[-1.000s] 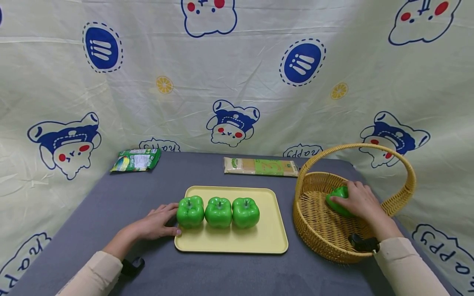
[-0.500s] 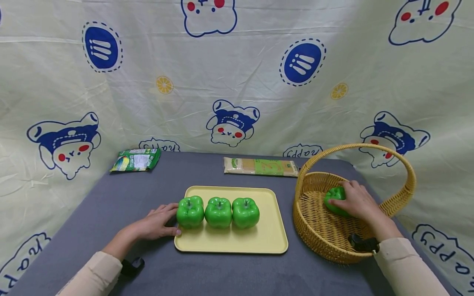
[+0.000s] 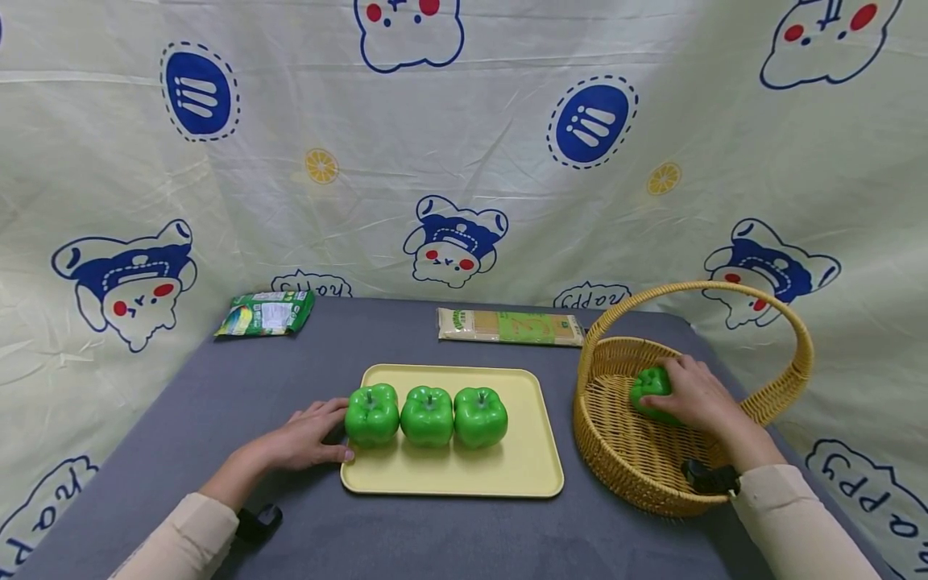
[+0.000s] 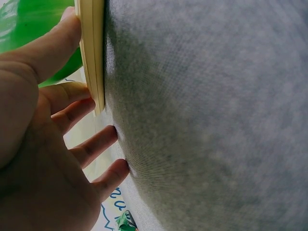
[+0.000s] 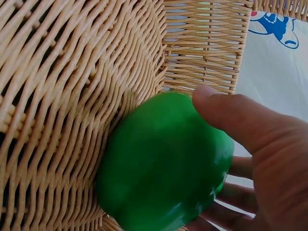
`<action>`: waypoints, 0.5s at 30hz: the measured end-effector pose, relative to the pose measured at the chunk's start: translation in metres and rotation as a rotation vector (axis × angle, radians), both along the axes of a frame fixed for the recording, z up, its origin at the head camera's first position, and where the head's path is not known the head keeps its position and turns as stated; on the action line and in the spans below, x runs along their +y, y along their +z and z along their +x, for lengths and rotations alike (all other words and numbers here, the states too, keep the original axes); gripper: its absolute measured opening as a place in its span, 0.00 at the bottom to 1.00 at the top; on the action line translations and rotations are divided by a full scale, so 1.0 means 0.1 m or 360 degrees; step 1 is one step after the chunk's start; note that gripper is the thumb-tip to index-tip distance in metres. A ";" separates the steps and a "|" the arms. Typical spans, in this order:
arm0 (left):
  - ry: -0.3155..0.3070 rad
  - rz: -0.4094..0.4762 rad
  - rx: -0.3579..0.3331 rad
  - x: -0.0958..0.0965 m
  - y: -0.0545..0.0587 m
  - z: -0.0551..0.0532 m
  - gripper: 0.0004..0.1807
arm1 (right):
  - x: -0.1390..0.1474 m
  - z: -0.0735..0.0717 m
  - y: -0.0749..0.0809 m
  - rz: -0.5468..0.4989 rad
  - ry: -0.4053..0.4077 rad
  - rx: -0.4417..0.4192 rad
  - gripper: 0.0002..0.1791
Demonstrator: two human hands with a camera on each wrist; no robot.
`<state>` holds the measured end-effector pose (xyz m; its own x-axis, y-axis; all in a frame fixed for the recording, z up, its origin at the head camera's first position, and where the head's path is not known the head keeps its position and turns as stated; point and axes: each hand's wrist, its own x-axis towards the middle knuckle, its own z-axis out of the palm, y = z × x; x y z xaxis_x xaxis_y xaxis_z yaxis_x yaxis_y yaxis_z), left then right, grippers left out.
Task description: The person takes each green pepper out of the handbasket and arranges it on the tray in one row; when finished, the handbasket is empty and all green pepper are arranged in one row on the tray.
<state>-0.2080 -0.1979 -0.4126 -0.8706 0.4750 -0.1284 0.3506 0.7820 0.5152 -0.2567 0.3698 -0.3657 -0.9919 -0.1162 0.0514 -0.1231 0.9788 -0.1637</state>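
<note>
Three green bell peppers, the middle one (image 3: 428,416) among them, stand in a row on a pale yellow tray (image 3: 522,471). At the tray's left edge is my left hand (image 3: 308,437); in the left wrist view its thumb and two fingers touch the tray's rim (image 4: 91,43), with the other fingertips on the tablecloth. My right hand (image 3: 702,395) reaches inside a wicker basket (image 3: 616,459) at the right. It holds another green bell pepper (image 3: 650,393), thumb on one side and fingers round the other. In the right wrist view this pepper (image 5: 163,163) rests against the woven wicker.
A tall handle (image 3: 725,286) arches over the basket. Behind the tray lies a long flat packet (image 3: 507,327), close to the basket's rim. A green snack bag (image 3: 267,313) lies at the back left of the grey table (image 3: 362,536). A printed cloth hangs behind.
In the basket, my right hand has shifted the pepper slightly to the left and turned it more upright. My left hand and the tray have stayed in place.
</note>
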 end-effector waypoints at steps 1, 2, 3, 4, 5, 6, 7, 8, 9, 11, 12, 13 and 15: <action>-0.0002 -0.0002 0.0002 0.00 0.00 0.00 0.41 | 0.00 0.00 0.00 0.0005 0.0014 -0.0002 0.43; -0.0001 -0.0002 0.0002 0.00 0.00 0.00 0.41 | 0.00 0.00 0.00 0.0010 0.0024 -0.0003 0.43; -0.0002 -0.0002 0.0003 0.00 0.00 0.00 0.41 | 0.00 0.00 0.00 0.0017 0.0034 -0.0003 0.43; -0.0002 -0.0002 0.0004 0.00 0.00 0.00 0.42 | -0.01 0.00 0.00 0.0026 0.0041 -0.0001 0.42; -0.0007 -0.0002 0.0008 0.00 0.01 0.00 0.41 | -0.01 0.00 0.00 0.0031 0.0046 0.0001 0.42; -0.0007 -0.0001 0.0009 0.00 0.01 0.00 0.42 | -0.01 0.00 0.00 0.0032 0.0048 0.0001 0.42; -0.0007 0.0001 0.0010 0.00 0.01 0.01 0.42 | -0.01 0.00 0.00 0.0034 0.0050 0.0002 0.42; -0.0008 0.0003 0.0010 0.00 0.01 0.01 0.42 | -0.01 -0.01 0.00 0.0035 0.0047 0.0002 0.42; -0.0009 0.0005 0.0011 0.00 0.01 0.01 0.42 | -0.01 -0.01 0.00 0.0032 0.0045 -0.0003 0.41; -0.0007 0.0007 0.0011 0.00 0.01 0.00 0.41 | 0.00 -0.01 0.01 0.0019 0.0035 -0.0017 0.41; -0.0009 0.0007 0.0012 0.00 0.01 0.00 0.41 | 0.00 -0.01 0.01 0.0011 0.0030 -0.0025 0.41; -0.0010 0.0007 0.0013 0.00 0.01 0.00 0.41 | 0.00 -0.01 0.01 0.0000 0.0024 -0.0033 0.40; -0.0012 0.0008 0.0012 0.00 0.01 0.00 0.41 | 0.02 -0.01 0.01 -0.0021 0.0016 -0.0044 0.40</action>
<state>-0.2080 -0.1982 -0.4115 -0.8681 0.4819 -0.1194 0.3603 0.7769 0.5163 -0.2575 0.3714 -0.3645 -0.9918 -0.1254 0.0255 -0.1280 0.9753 -0.1801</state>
